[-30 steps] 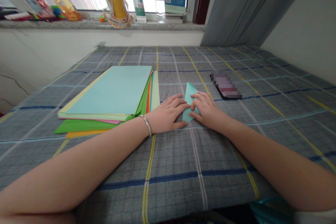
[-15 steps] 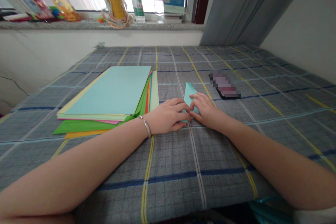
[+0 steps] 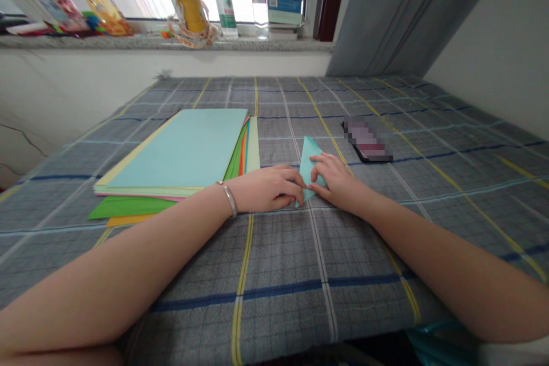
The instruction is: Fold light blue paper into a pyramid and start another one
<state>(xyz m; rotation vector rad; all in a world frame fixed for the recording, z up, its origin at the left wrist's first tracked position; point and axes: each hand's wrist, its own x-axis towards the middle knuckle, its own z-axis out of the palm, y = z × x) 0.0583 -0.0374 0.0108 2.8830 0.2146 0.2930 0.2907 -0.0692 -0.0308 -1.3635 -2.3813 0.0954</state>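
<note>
A small folded light-blue paper lies on the grey plaid cloth, its pointed tip aimed away from me. My left hand, with a silver bracelet on the wrist, has its fingers curled and pinches the paper's near left edge. My right hand presses its fingertips together on the right side of the same paper. The lower part of the paper is hidden under both hands.
A stack of coloured paper sheets, light blue on top, lies left of the hands. A dark phone rests to the right behind them. The windowsill at the back carries bottles and boxes. A grey curtain hangs at the right.
My left hand has slid slightly left and toward me, its fingers curling tighter on the paper's edge. My right hand stays on the paper, and more of the blue tip shows.
</note>
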